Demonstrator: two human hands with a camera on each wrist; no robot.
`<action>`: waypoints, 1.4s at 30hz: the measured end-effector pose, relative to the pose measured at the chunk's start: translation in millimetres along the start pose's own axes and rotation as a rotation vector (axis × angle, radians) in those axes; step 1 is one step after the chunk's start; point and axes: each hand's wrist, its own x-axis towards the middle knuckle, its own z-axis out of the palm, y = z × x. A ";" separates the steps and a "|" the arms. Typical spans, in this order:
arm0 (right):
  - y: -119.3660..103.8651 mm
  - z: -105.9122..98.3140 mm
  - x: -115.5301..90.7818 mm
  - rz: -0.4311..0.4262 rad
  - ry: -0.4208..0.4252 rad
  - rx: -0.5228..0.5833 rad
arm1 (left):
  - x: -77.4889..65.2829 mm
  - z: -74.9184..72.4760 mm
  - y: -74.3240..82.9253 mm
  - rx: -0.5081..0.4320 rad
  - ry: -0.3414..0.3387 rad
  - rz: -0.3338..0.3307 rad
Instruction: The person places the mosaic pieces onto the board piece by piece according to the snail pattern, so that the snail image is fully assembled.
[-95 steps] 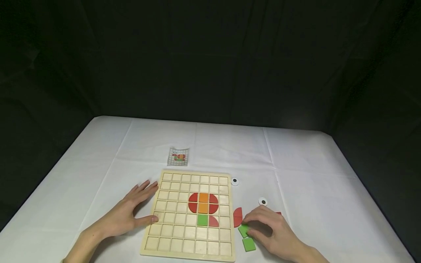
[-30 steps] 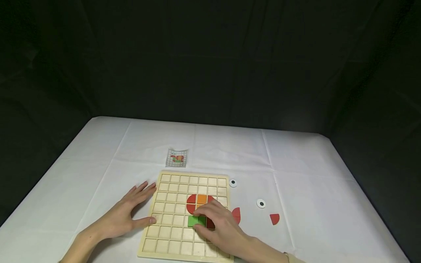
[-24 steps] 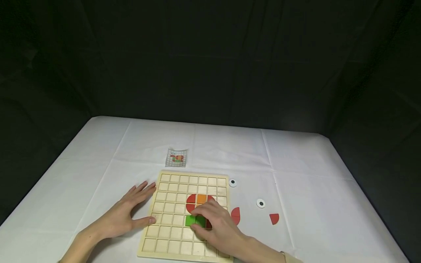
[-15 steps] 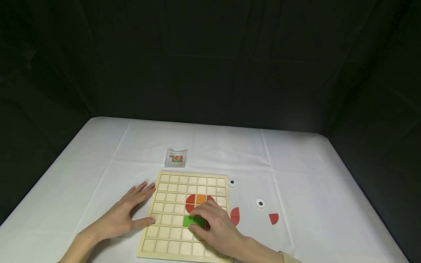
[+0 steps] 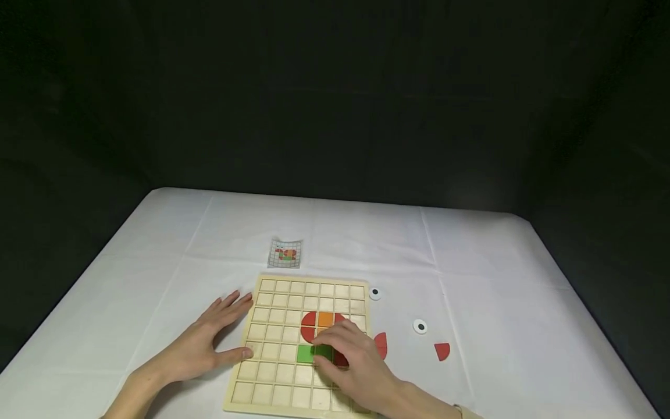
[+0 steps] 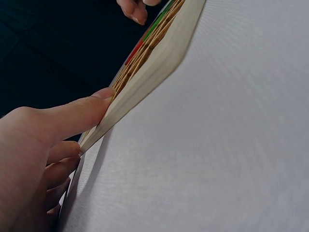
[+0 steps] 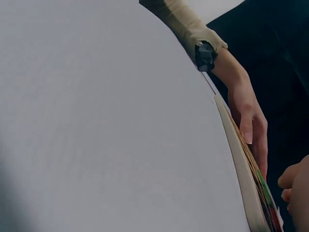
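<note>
We can read no text, label, brand or number in any of the three views. Lying on the desk, toward its far side, a small card carries a printed grid with a coloured figure, the only printed marking we can pick out; at this size, we cannot tell whether any lettering stands on it.

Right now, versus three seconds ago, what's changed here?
The right hand moved left over the board, bringing a green tile beside the first one; whether it has let go is unclear. The left hand stayed at the board's left edge; the card stayed too.
</note>
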 end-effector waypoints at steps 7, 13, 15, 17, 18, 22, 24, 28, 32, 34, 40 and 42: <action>9.1 -16.3 -9.4 0.048 0.048 0.025 | 1.8 1.1 -0.9 0.010 0.004 0.009; 18.8 -35.4 -22.3 0.122 0.068 -0.004 | 2.0 1.0 -1.0 0.011 -0.002 0.003; 21.3 -43.7 -28.0 0.164 0.066 -0.036 | 2.4 1.0 -0.7 0.011 0.003 0.008; 24.0 -51.9 -34.0 0.196 0.066 -0.067 | 2.8 1.0 -0.4 0.012 0.005 0.010; 25.3 -55.8 -37.0 0.209 0.067 -0.080 | 2.9 1.1 -0.2 0.012 0.006 0.010; 30.3 -68.3 -47.1 0.235 0.082 -0.144 | 3.3 0.8 0.3 0.012 0.001 0.006; 32.6 -72.2 -50.4 0.250 0.091 -0.171 | 3.6 0.6 0.3 0.011 -0.001 0.001; 35.7 -74.9 -53.1 0.277 0.088 -0.196 | 3.6 0.1 -0.2 0.013 -0.001 -0.010; 36.3 -74.2 -52.2 0.287 0.075 -0.200 | 3.0 0.0 -0.8 0.018 -0.005 -0.019; 36.7 -74.1 -51.5 0.283 0.082 -0.212 | 2.9 0.1 -1.0 0.024 -0.005 -0.016; 39.2 -75.7 -49.3 0.290 0.110 -0.237 | 3.1 0.0 -0.9 0.027 -0.002 -0.005; 39.9 -76.0 -49.2 0.299 0.113 -0.247 | 3.2 -0.3 -0.4 0.027 0.000 -0.003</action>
